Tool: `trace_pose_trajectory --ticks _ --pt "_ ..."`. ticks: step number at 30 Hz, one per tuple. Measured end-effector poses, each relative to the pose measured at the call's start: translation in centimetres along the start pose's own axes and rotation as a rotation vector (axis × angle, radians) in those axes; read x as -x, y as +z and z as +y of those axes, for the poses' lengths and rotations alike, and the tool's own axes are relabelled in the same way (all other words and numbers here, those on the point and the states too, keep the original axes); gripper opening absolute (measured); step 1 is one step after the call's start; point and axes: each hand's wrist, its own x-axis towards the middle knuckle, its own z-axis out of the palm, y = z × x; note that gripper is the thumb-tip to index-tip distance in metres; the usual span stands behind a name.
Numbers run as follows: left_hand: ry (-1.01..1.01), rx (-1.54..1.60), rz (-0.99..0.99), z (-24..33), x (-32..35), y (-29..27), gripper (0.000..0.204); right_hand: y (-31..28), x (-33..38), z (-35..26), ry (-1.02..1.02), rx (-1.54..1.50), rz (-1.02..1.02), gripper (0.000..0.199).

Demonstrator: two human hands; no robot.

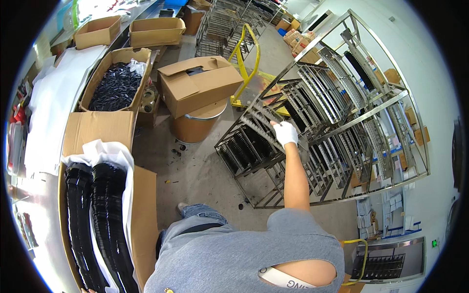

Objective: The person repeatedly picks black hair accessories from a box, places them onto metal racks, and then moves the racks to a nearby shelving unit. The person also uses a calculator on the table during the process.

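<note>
My right hand [285, 133], in a white glove with bare fingertips, reaches out to the metal frame rack [293, 73]. Its fingers close on the edge of a grey toothed metal rack [264, 117], smeared by motion. Similar toothed racks, several with rows of black parts [244, 149], stand on the frame's tiers around it. Of my left hand [87, 291] only some fingertips show, at the bottom edge beside an open carton [145, 195]. Two long rows of glossy black stacked pieces [110, 205] lie in that carton on white lining; the rest of the left hand is hidden.
A carton of loose black pieces [115, 88] sits on the left-hand bench. A partly closed carton [202, 88] rests on a round brown drum [195, 124]. Behind it stands a yellow-handled trolley [254, 53]. Small black bits [178, 149] are scattered on the floor.
</note>
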Motion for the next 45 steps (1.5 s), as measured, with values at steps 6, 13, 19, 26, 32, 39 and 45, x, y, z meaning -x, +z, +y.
trace_pose_trajectory --ticks 6,13,19,26,32,39,45 --pt "-0.118 -0.344 -0.359 7.1 2.7 3.4 0.056 4.5 -10.1 3.8 0.151 -0.021 -0.093 0.062" --pt "-0.043 0.052 -0.249 15.6 5.9 4.1 0.056 8.9 -17.1 6.8 0.441 -0.053 -0.050 0.048" --pt "0.060 0.060 -0.466 19.7 4.6 -6.9 0.052 12.9 -16.5 5.9 0.090 -0.128 0.004 0.037" --pt "0.207 0.196 -0.279 26.0 -1.8 -3.6 0.059 -0.5 -12.0 7.5 -0.459 -0.210 0.740 0.018" --pt "0.269 0.275 -0.249 35.3 -11.3 3.6 0.058 -16.8 -10.5 10.4 -0.485 0.040 1.036 0.011" --pt "0.303 0.283 -0.277 42.0 -15.7 4.9 0.057 -22.2 -19.1 8.1 0.109 0.378 0.515 0.070" --pt "0.276 0.274 -0.287 42.8 -16.5 5.1 0.057 -20.9 -21.6 7.5 0.192 0.357 0.456 0.052"
